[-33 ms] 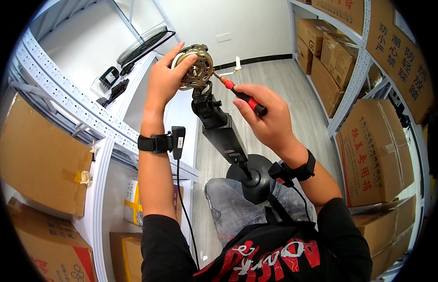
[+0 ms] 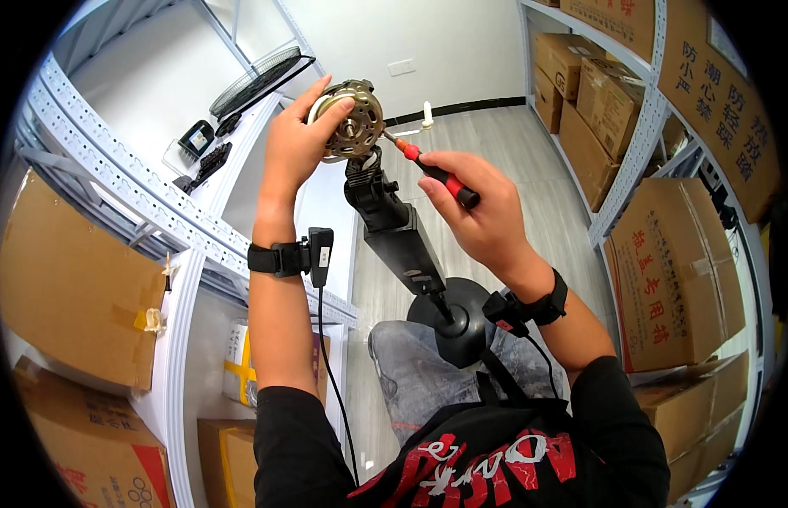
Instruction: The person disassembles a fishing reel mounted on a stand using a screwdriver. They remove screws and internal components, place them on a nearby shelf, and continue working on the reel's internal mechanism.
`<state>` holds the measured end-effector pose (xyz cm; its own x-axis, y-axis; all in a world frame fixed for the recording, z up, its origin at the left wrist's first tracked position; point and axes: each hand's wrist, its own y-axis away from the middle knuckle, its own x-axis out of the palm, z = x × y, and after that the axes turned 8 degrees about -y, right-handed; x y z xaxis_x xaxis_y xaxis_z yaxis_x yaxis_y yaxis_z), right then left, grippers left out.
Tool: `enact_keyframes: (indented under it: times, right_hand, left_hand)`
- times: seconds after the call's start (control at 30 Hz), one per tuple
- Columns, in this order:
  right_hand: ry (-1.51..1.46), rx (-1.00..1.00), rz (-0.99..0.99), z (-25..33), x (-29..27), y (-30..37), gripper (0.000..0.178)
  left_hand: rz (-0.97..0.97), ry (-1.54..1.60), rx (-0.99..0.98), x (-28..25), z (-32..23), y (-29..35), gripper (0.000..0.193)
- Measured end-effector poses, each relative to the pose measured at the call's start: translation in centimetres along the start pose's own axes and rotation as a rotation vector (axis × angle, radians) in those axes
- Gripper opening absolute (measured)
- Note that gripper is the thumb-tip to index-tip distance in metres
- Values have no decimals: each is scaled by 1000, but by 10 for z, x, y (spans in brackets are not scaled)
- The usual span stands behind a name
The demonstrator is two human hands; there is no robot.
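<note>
A round metal fan motor [image 2: 367, 118] with slotted openings and a central shaft sits at the top of a black fan stand [image 2: 404, 250]. My left hand [image 2: 294, 142] grips the motor from its left side, thumb across the front face. In my right hand [image 2: 483, 207] is a screwdriver [image 2: 441, 178] with a red and black handle. Its shaft points up and left, the tip at the motor's right edge; exactly what the tip meets is too small to make out. The stand's round black base [image 2: 428, 315] rests on the floor between my legs.
On the left, a white shelf [image 2: 233, 144] carries a fan grille [image 2: 257, 83] and small black parts. Cardboard boxes [image 2: 81, 279] fill the lower left. More boxes [image 2: 673, 271] stand in the right-hand rack. Cables hang from black wrist straps [image 2: 280, 259] on both arms.
</note>
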<state>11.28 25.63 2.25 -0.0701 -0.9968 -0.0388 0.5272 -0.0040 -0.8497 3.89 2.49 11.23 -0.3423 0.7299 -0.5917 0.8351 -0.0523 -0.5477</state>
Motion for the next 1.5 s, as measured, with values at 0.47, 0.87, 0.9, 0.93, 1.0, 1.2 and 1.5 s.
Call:
enact_keyframes:
  times: [0.47,0.87,0.9,0.93,1.0,1.2,1.5]
  right_hand:
    - [-216,295,20,0,6,-7,24]
    - [-419,450,0,8,8,-23,28]
    - [-412,430,-11,7,9,-22,27]
    - [-404,413,-25,6,10,-21,26]
    - [-350,426,14,3,7,-22,24]
    - [-108,341,190,4,-8,-28,19]
    - [54,79,362,-5,-19,-37,13]
  left_hand:
    - [-95,-182,39,4,-12,4,64]
    - [-159,-262,66,8,-19,9,64]
    - [-155,-257,58,7,-18,8,63]
    - [-149,-252,50,7,-17,7,62]
    - [-129,-234,67,8,-18,6,60]
    - [-122,-220,108,7,-9,3,58]
    - [-32,-222,36,2,-18,4,59]
